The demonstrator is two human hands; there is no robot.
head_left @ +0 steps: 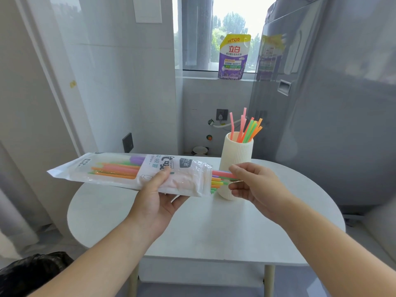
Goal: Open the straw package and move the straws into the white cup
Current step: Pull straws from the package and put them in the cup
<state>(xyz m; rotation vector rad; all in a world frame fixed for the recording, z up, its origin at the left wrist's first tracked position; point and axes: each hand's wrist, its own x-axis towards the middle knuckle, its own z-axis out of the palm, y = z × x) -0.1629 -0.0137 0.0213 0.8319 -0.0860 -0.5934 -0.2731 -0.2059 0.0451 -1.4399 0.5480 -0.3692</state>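
The one camera rides on my head, facing forward and tilted down. My left hand and right hand reach in from the bottom corners and sit close under the lens, near mid-frame. There the left grips the package and the right pinches straws at its mouth. The table spreads below and beyond them, its near edge low in view. The cup stands just behind my right hand. Farther ahead, the wall and window fill the top, with a pouch on the sill. The wide lens bows the edges: the grey appliance at right leans inward. A strip of floor shows under the table.
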